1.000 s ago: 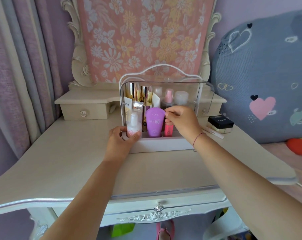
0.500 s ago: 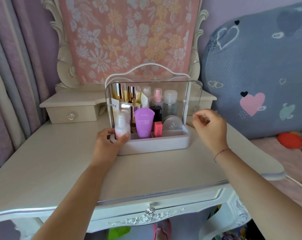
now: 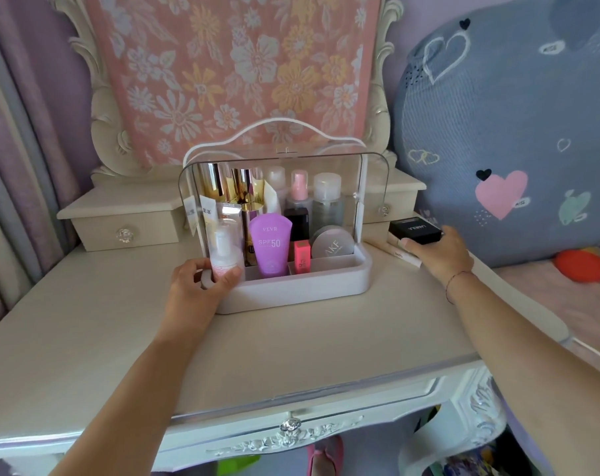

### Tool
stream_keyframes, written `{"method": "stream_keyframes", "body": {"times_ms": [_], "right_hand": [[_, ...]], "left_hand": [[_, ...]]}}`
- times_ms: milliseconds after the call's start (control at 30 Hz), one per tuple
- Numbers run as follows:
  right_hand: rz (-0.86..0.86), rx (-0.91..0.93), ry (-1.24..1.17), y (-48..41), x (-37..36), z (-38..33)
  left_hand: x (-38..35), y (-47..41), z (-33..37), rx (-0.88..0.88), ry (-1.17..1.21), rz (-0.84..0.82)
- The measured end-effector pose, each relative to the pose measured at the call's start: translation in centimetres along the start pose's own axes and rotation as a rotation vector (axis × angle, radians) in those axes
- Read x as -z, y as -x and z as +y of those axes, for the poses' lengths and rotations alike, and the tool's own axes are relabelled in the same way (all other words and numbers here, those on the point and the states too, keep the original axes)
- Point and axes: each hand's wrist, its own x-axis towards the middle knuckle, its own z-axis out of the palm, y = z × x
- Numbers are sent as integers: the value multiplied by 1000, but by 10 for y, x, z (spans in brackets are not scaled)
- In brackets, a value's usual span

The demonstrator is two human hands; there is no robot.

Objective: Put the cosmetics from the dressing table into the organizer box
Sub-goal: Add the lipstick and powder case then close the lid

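Note:
The white organizer box (image 3: 302, 283) with a clear raised lid stands mid-table, packed with cosmetics: a purple SPF 50 tube (image 3: 270, 247), a pink lipstick (image 3: 301, 257), a round grey compact (image 3: 333, 246), gold tubes and clear bottles at the back. My left hand (image 3: 197, 286) grips the box's front left corner, thumb against a white pump bottle (image 3: 224, 252). To the right of the box, my right hand (image 3: 439, 255) closes on a black cosmetic box (image 3: 414, 230), which sits on top of a pale slim box (image 3: 400, 250).
The cream dressing table (image 3: 120, 324) has small drawer units at the back left (image 3: 123, 223) and right (image 3: 395, 197). A floral cloth covers the mirror (image 3: 233, 70). A blue heart-patterned cushion (image 3: 518, 132) lies on the bed at right. Curtains hang at left.
My right hand left the box's front compartment and reached right to the black cosmetic box. The left hand stayed on the organizer's corner. The view shifted slightly.

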Motion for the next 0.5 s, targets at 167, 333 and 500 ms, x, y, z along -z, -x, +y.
{"method": "stream_keyframes", "body": {"times_ms": [167,333,500], "right_hand": [[-4,1,42,-6,-3,-1],[84,114,-237,1,1,-2],[69,279,-599,31,18,-11]], "left_hand": [[-1,0,0,-2,3,-2],[-1,1,2,1,9,0],[0,3,4,10,16,-4]]}}
